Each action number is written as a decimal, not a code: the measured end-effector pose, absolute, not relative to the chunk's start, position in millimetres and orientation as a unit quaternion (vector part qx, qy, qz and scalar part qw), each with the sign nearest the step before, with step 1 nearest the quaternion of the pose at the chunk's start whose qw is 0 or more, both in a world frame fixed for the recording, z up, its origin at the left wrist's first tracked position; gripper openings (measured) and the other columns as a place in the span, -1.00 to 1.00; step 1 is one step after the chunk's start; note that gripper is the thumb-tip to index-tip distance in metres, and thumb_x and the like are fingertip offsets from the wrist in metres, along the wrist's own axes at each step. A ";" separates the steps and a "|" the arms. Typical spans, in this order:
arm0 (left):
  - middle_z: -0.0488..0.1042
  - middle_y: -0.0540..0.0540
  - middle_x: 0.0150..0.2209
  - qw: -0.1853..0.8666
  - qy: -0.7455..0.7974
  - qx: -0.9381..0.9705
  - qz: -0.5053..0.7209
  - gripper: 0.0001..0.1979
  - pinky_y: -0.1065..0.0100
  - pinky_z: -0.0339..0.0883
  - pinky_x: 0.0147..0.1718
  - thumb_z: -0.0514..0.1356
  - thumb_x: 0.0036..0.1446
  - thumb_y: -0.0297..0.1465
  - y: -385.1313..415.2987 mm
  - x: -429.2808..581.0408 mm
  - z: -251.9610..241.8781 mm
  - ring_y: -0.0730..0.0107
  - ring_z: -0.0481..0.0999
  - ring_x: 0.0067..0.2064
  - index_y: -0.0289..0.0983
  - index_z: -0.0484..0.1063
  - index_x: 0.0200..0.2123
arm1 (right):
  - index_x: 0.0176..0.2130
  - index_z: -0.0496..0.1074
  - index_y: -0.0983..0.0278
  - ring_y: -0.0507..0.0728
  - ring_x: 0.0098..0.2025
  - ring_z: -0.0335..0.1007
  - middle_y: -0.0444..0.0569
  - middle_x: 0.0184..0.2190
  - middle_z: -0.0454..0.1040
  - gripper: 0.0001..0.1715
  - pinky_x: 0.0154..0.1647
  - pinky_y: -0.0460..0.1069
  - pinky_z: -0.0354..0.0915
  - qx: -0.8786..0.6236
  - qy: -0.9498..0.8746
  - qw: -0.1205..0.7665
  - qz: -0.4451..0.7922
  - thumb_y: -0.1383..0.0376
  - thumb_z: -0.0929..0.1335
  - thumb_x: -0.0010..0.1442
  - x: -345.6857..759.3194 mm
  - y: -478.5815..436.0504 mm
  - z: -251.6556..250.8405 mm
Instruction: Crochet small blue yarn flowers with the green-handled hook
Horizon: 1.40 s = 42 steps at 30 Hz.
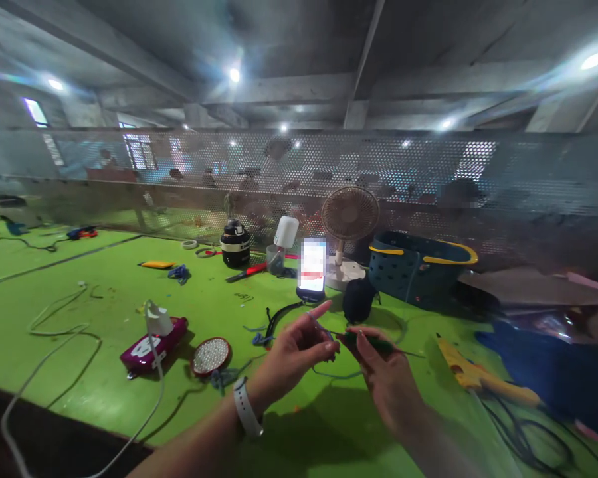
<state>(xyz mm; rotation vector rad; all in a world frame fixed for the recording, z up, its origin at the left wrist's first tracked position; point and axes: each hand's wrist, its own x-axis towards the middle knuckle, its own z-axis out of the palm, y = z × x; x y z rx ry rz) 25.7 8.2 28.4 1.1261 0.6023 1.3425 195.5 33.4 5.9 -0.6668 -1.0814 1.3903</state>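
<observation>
My left hand (296,348), wearing a white-strapped watch (248,406), has its thumb drawn in against the curled fingers while the index finger points out. Something small and bluish is pinched at its fingertips, too small to name. Close beside it, my right hand (386,378) is closed around a slim dark-green tool (376,342) with a thin shaft. A thin bluish cord (341,376) hangs in a curve below the hands. Just beyond them, a lit phone (311,269) stands upright next to a round black object (359,300). A black strap (279,318) lies left of the phone.
On the green table (114,279) are a purple power strip (154,348) with a white cable, a pincushion-like disc (210,356), a black jar (235,244), a small fan (350,216), a dark basket (413,272), a yellow glue gun (478,375) and dark blue cloth (558,365). Perforated panels stand behind.
</observation>
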 end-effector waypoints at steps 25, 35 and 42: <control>0.25 0.05 -0.48 0.803 0.139 0.356 0.458 -0.43 0.60 0.01 -0.59 0.45 -0.15 -0.48 17.6 8.0 24.5 0.68 0.14 -0.51 -0.40 0.51 0.01 | -0.22 0.58 0.10 0.18 -0.21 0.57 -0.10 -0.30 0.65 -0.81 0.08 0.23 0.38 -0.180 -0.751 0.598 0.213 0.37 0.41 0.19 217.7 26.4 36.0; 0.27 0.06 -0.54 0.772 0.147 0.406 0.466 -0.51 0.54 0.04 -0.60 0.45 -0.14 -0.43 14.6 11.5 26.5 0.65 0.16 -0.55 -0.32 0.56 -0.05 | -0.28 0.57 0.13 0.18 -0.22 0.59 -0.06 -0.31 0.65 -0.90 -0.13 0.10 0.49 -0.228 -0.587 0.576 0.521 0.20 0.45 0.15 221.8 41.4 14.2; 0.48 -0.02 -0.45 0.669 0.252 0.468 0.520 -0.58 0.41 0.27 -0.42 0.45 -0.09 -0.41 8.4 31.2 21.8 0.52 0.41 -0.46 -0.25 0.57 -0.08 | -0.29 0.58 0.14 0.19 -0.15 0.58 -0.05 -0.22 0.65 -0.91 -0.16 0.09 0.51 -0.234 -0.566 0.613 0.499 0.22 0.47 0.12 190.9 29.4 6.1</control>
